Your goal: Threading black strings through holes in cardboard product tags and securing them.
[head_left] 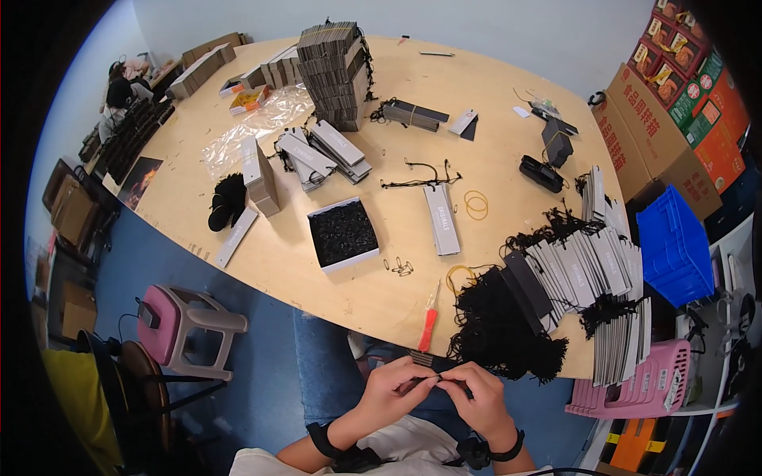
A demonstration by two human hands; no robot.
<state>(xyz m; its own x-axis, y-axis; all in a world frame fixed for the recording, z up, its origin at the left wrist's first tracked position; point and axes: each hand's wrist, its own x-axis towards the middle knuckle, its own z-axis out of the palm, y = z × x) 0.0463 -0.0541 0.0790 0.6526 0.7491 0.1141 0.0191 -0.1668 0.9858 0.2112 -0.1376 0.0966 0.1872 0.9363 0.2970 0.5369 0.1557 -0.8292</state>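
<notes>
My left hand (pixel 391 388) and my right hand (pixel 481 394) meet just off the table's near edge, thumbs and fingertips pinched together. Something small and dark sits between them, too small to make out. Beyond them lies a pointed tool with a red handle (pixel 429 329). To its right spreads a heap of black cords (pixel 500 325) attached to grey tags (pixel 571 266). A white box (pixel 346 264) of tiny black pieces stands left of the middle. Near it, a small stack of grey tags (pixel 442 220) lies with black cords at its top end.
A tall bundled stack of tags (pixel 332 79) rises at the back of the table (pixel 286 262). Yellow rubber bands (pixel 476 205) and a black stapler-like object (pixel 542 173) lie on the right. A blue crate (pixel 675 246) stands beyond the right edge, a pink stool (pixel 186 329) at the left.
</notes>
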